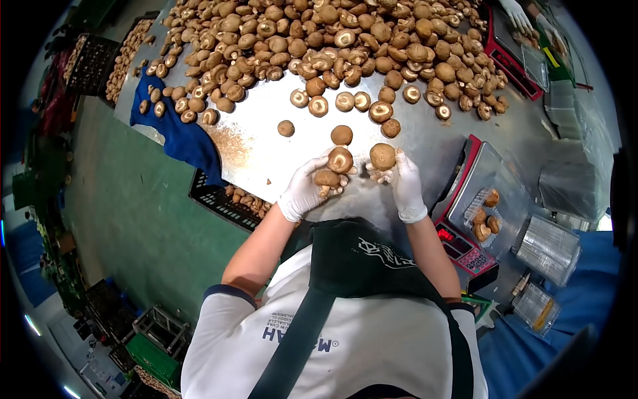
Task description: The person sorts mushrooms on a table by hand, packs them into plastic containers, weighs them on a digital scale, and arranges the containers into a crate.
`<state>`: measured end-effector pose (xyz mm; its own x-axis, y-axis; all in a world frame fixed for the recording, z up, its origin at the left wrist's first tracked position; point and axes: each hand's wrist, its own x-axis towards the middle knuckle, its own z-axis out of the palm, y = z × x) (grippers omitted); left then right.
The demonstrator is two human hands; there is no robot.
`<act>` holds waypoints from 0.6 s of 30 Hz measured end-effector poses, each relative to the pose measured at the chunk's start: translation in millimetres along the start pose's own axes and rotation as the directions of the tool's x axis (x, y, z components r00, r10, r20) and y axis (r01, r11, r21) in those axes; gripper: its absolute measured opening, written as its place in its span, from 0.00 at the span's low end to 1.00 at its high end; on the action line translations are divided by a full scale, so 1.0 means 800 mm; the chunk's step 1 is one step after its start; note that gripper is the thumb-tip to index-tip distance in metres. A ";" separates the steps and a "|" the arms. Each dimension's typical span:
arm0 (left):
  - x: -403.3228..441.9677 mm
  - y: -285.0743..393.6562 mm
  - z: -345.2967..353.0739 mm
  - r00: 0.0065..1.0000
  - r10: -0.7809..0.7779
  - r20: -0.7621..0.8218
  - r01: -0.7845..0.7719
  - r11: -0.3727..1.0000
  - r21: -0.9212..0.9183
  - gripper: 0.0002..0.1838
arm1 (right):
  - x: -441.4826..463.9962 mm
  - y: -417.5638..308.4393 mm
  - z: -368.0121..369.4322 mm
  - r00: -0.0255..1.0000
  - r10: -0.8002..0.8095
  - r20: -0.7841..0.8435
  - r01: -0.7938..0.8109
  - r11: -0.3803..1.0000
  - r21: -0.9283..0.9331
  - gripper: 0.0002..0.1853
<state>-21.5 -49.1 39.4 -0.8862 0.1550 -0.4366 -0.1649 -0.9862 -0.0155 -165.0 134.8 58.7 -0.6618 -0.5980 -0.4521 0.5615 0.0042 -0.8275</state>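
Observation:
My left hand (307, 189), in a white glove, holds two brown mushrooms over the metal table: one (340, 160) shows its pale underside, and the other (326, 178) lies lower against the palm. My right hand (405, 181), also gloved, is closed on a round brown mushroom (383, 156), cap facing up. A loose mushroom (341, 135) lies on the table just beyond my left hand. Several more mushrooms (345, 101) are scattered farther out, in front of a large heap (319, 40).
On the right, a red scale (457, 193) bears a clear tray (473, 207) with several mushrooms. Stacked clear trays (548, 249) stand beyond it. A blue cloth (176, 136) and a black crate (216, 199) are at the left. Another person's gloved hand (517, 14) is at the upper right, near a second scale (508, 63).

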 end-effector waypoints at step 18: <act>-0.041 -0.051 -0.029 1.000 -0.004 -0.020 0.011 0.926 0.377 0.15 | -0.028 0.024 -0.036 0.752 -0.658 0.042 0.281 0.262 -0.923 0.23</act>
<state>24.7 -15.4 33.4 -0.8768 0.1581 -0.4541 -0.3261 -0.8895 0.3201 -153.4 171.2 43.6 -0.8461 -0.4862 0.2182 -0.4974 0.5734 -0.6510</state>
